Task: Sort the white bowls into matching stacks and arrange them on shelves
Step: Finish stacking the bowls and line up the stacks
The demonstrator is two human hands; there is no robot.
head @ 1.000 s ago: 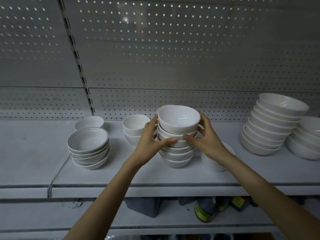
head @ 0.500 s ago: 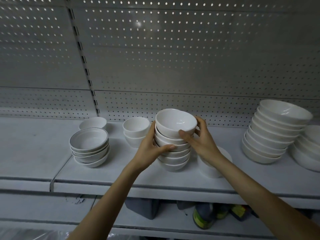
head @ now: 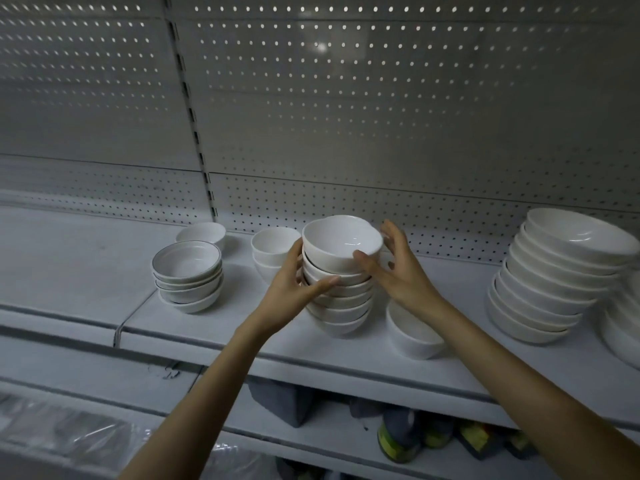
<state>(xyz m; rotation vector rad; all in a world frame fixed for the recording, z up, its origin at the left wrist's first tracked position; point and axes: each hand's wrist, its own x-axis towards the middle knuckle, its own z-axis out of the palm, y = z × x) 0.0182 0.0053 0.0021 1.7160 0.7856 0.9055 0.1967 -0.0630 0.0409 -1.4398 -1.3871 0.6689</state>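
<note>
While my left grip (head: 294, 289) wraps the centre stack (head: 341, 306) on the shelf (head: 86, 271), thumb across its front and fingers curled behind, my right grip (head: 398, 275) stands loose, fingers straight, only its thumb touching the top bowl (head: 341, 242). That bowl sits a little askew, so I judge the step in hand as squaring up this matching stack. Next calls for nudging the top bowl level, then letting go gently. A lone bowl (head: 412, 334) sits at 4 o'clock from the stack, the grey-rimmed stack (head: 187, 271) at 9 o'clock, the wide bowls (head: 554, 271) at 3 o'clock.
</note>
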